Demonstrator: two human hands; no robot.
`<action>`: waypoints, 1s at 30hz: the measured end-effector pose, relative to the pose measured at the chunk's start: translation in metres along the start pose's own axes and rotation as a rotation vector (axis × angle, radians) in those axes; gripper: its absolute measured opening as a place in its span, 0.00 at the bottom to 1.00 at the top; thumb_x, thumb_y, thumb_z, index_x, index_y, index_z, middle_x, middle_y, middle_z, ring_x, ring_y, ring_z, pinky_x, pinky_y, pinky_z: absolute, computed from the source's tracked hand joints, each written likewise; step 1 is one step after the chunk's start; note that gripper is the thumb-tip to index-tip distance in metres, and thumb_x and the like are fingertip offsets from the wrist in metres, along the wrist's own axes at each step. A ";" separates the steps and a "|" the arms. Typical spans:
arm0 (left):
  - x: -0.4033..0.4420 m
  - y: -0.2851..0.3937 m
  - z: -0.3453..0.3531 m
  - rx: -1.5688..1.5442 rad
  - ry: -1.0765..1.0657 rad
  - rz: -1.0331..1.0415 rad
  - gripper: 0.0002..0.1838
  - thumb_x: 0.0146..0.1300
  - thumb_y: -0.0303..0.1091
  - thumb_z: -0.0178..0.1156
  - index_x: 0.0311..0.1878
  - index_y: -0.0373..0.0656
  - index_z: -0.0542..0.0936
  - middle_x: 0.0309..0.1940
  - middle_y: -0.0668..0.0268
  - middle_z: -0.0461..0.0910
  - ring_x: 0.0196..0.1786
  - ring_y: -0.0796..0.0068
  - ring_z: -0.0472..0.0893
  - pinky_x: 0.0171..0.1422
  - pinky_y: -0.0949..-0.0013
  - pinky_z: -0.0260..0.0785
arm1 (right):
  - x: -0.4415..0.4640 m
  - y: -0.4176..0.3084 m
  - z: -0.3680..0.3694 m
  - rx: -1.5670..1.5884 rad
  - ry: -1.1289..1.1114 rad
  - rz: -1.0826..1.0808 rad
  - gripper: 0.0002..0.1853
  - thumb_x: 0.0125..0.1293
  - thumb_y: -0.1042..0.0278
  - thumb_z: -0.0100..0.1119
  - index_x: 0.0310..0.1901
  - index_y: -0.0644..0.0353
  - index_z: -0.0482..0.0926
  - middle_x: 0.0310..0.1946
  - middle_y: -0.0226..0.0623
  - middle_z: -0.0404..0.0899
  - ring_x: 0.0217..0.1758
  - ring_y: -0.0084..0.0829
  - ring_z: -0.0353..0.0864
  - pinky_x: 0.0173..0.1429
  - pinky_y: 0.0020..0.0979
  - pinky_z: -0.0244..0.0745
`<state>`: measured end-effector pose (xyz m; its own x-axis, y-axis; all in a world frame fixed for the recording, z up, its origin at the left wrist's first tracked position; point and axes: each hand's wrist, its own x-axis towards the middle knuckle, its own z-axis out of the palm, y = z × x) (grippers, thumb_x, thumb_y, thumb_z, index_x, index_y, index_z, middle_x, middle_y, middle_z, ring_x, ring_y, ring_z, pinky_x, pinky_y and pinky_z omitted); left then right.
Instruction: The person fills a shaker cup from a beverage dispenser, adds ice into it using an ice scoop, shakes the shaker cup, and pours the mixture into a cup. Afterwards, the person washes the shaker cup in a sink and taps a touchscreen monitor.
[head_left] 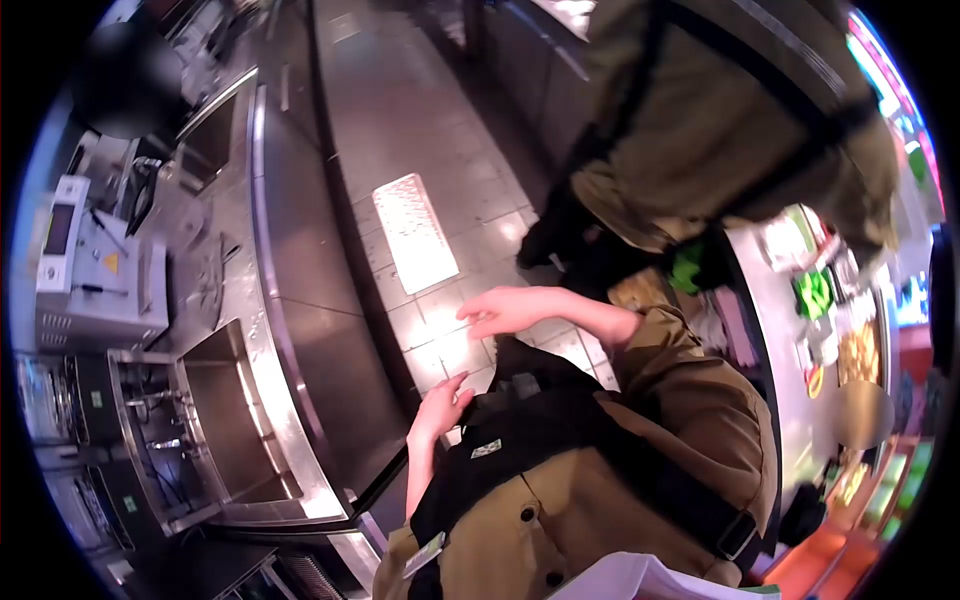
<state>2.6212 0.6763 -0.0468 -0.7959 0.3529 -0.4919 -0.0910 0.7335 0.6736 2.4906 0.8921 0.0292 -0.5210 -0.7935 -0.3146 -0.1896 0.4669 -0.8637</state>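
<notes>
My left hand (441,407) is in front of the black apron (525,425), its fingers loosely bent and apart, with nothing visible in it. Further up, my right hand (500,311) reaches across above the tiled floor. Its fingers are stretched out and slightly curved, and I see nothing held there. Neither hand touches the steel counter (262,300) on the left. Brown sleeves and a brown buttoned shirt (500,540) show around the apron.
A steel sink (235,420) and a white machine with a warning label (105,265) line the left side. A co-worker in a brown shirt (730,120) bends at the upper right. Beside them, a worktop (765,290) carries green packets (815,293). A bright floor grate (415,233) lies ahead.
</notes>
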 end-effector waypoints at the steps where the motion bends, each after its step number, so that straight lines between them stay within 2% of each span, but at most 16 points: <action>1: 0.013 -0.006 -0.013 -0.024 0.009 0.017 0.24 0.60 0.43 0.53 0.57 0.43 0.68 0.47 0.48 0.73 0.52 0.53 0.73 0.56 0.60 0.64 | 0.015 0.003 -0.013 0.031 0.000 -0.005 0.24 0.61 0.60 0.53 0.56 0.63 0.66 0.42 0.40 0.76 0.42 0.32 0.77 0.46 0.30 0.71; 3: 0.041 -0.011 -0.047 -0.060 0.090 0.111 0.24 0.60 0.43 0.52 0.57 0.44 0.68 0.44 0.49 0.74 0.49 0.52 0.73 0.54 0.60 0.65 | 0.044 0.020 -0.044 0.199 0.078 0.029 0.24 0.62 0.64 0.53 0.58 0.63 0.63 0.39 0.35 0.75 0.37 0.25 0.77 0.43 0.26 0.71; 4: 0.052 -0.010 -0.069 -0.019 0.124 0.083 0.23 0.60 0.44 0.52 0.57 0.44 0.69 0.43 0.49 0.74 0.49 0.52 0.74 0.53 0.60 0.66 | 0.060 0.029 -0.062 0.241 0.140 0.049 0.24 0.62 0.67 0.51 0.60 0.61 0.61 0.37 0.32 0.75 0.36 0.22 0.75 0.42 0.24 0.71; 6: 0.082 -0.022 -0.107 0.075 0.216 0.093 0.22 0.60 0.44 0.52 0.55 0.44 0.70 0.41 0.50 0.75 0.47 0.52 0.75 0.50 0.59 0.68 | 0.088 0.050 -0.095 0.320 0.214 0.078 0.24 0.62 0.69 0.50 0.59 0.62 0.61 0.38 0.33 0.75 0.35 0.24 0.75 0.41 0.25 0.71; 7: 0.096 -0.029 -0.125 0.100 0.196 -0.002 0.22 0.60 0.44 0.53 0.55 0.44 0.70 0.42 0.51 0.75 0.47 0.52 0.75 0.50 0.58 0.68 | 0.103 0.055 -0.115 0.347 0.243 0.076 0.23 0.62 0.68 0.50 0.58 0.63 0.63 0.39 0.34 0.76 0.36 0.25 0.76 0.42 0.26 0.72; 10: 0.116 -0.056 -0.174 0.192 0.240 -0.047 0.22 0.60 0.44 0.53 0.55 0.44 0.71 0.43 0.50 0.75 0.46 0.52 0.76 0.50 0.58 0.69 | 0.153 0.052 -0.154 -0.144 0.452 0.243 0.23 0.60 0.63 0.52 0.55 0.65 0.66 0.41 0.40 0.76 0.39 0.31 0.77 0.44 0.30 0.72; 13: 0.150 -0.080 -0.225 0.126 0.282 0.014 0.22 0.59 0.43 0.53 0.55 0.44 0.71 0.43 0.50 0.75 0.45 0.51 0.76 0.49 0.57 0.69 | 0.211 0.061 -0.186 0.041 0.435 0.036 0.27 0.56 0.55 0.54 0.53 0.65 0.69 0.44 0.48 0.76 0.48 0.45 0.75 0.51 0.37 0.70; 16: 0.183 -0.122 -0.255 0.107 0.320 -0.086 0.22 0.59 0.42 0.54 0.54 0.43 0.71 0.41 0.50 0.76 0.45 0.51 0.76 0.49 0.57 0.69 | 0.246 0.034 -0.239 -0.126 0.389 0.076 0.27 0.56 0.54 0.54 0.54 0.64 0.68 0.46 0.48 0.74 0.50 0.44 0.73 0.53 0.37 0.68; 18: 0.207 -0.137 -0.273 0.060 0.277 -0.234 0.21 0.59 0.41 0.55 0.54 0.43 0.71 0.43 0.49 0.76 0.46 0.52 0.76 0.49 0.57 0.69 | 0.272 0.031 -0.266 -0.215 0.464 0.088 0.27 0.57 0.54 0.53 0.55 0.64 0.67 0.46 0.48 0.74 0.48 0.42 0.74 0.51 0.36 0.69; 19: 0.222 -0.147 -0.279 0.075 0.273 -0.223 0.22 0.59 0.42 0.55 0.55 0.42 0.71 0.42 0.48 0.77 0.45 0.53 0.77 0.49 0.58 0.69 | 0.285 0.032 -0.280 -0.260 0.506 0.092 0.27 0.58 0.55 0.53 0.55 0.64 0.66 0.46 0.47 0.73 0.47 0.41 0.75 0.50 0.36 0.69; 21: 0.255 -0.153 -0.301 -0.025 0.144 -0.317 0.23 0.59 0.42 0.55 0.56 0.41 0.70 0.39 0.48 0.78 0.44 0.54 0.78 0.49 0.59 0.69 | 0.301 0.034 -0.311 -0.088 0.406 0.138 0.28 0.59 0.53 0.52 0.56 0.62 0.65 0.47 0.46 0.73 0.49 0.40 0.74 0.51 0.35 0.68; 23: 0.303 -0.147 -0.334 -0.040 0.097 -0.313 0.24 0.59 0.41 0.55 0.57 0.40 0.69 0.39 0.48 0.78 0.44 0.55 0.78 0.49 0.60 0.69 | 0.316 0.060 -0.338 -0.030 0.326 0.171 0.28 0.60 0.51 0.52 0.56 0.61 0.65 0.47 0.45 0.73 0.50 0.40 0.73 0.53 0.36 0.68; 25: 0.348 -0.144 -0.380 -0.055 0.090 -0.318 0.24 0.59 0.41 0.54 0.57 0.40 0.69 0.40 0.48 0.78 0.44 0.55 0.78 0.49 0.60 0.69 | 0.328 0.088 -0.368 -0.173 0.370 0.250 0.28 0.59 0.50 0.53 0.56 0.61 0.66 0.48 0.47 0.72 0.54 0.42 0.71 0.56 0.37 0.66; 26: 0.384 -0.167 -0.399 0.005 0.106 -0.160 0.24 0.60 0.41 0.54 0.57 0.40 0.69 0.42 0.48 0.77 0.45 0.56 0.78 0.50 0.61 0.69 | 0.329 0.088 -0.390 -0.215 0.383 0.373 0.28 0.58 0.51 0.55 0.55 0.61 0.68 0.52 0.48 0.69 0.57 0.44 0.68 0.59 0.36 0.65; 29: 0.473 -0.132 -0.487 0.194 0.150 -0.053 0.23 0.60 0.41 0.53 0.56 0.40 0.69 0.39 0.50 0.78 0.43 0.53 0.78 0.49 0.58 0.69 | 0.325 0.101 -0.440 -0.532 0.796 0.424 0.28 0.58 0.53 0.54 0.56 0.61 0.66 0.57 0.49 0.64 0.60 0.44 0.64 0.61 0.36 0.62; 30: 0.508 -0.124 -0.512 0.337 0.146 0.044 0.23 0.59 0.41 0.53 0.55 0.40 0.70 0.38 0.50 0.77 0.42 0.52 0.78 0.48 0.57 0.69 | 0.317 0.101 -0.459 -0.424 0.905 0.390 0.28 0.58 0.54 0.54 0.56 0.61 0.65 0.57 0.49 0.63 0.61 0.44 0.63 0.62 0.36 0.61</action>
<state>1.9216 0.4673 -0.0980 -0.8737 0.3199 -0.3665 0.1280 0.8780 0.4611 1.9242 0.8666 0.0225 -0.9981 -0.0576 0.0199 -0.0597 0.8611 -0.5050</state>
